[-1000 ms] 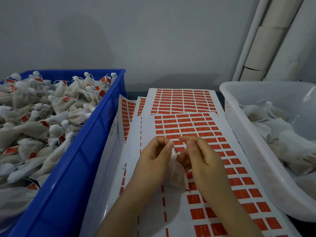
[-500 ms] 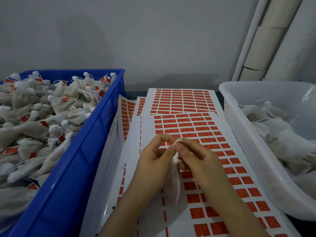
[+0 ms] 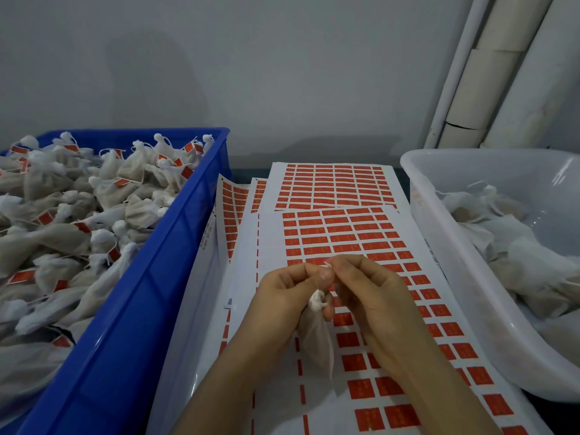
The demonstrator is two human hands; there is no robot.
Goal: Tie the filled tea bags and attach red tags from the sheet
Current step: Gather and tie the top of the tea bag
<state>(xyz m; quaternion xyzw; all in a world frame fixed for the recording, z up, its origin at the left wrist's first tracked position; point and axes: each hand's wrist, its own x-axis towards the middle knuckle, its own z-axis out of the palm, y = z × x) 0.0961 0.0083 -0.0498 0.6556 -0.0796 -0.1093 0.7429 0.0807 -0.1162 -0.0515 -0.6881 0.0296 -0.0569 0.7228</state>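
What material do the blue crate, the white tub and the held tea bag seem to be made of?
Blue crate: rigid plastic, slightly glossy, with a moulded rim. White tub: translucent plastic; light shines through its wall. Tea bag: probably thin non-woven or paper mesh, matte and creased, gathered at the neck.

The bag (image 3: 315, 340) is looking like thin matt mesh cloth, faintly see-through, its gathered neck showing up soft and white. The sheets (image 3: 337, 238) are lying as smooth white paper with flat red tags (image 3: 361, 362), giving off only a slight sheen. The crate (image 3: 138, 309) is showing smooth, hard blue plastic, catching soft highlights along its rim, and the pile (image 3: 62, 221) inside is looking like the same dull, crinkled fabric. The tub (image 3: 439, 255) is coming across as milky, translucent plastic, glossy on its inner wall. The pipes (image 3: 489, 73) are looking matt off-white.
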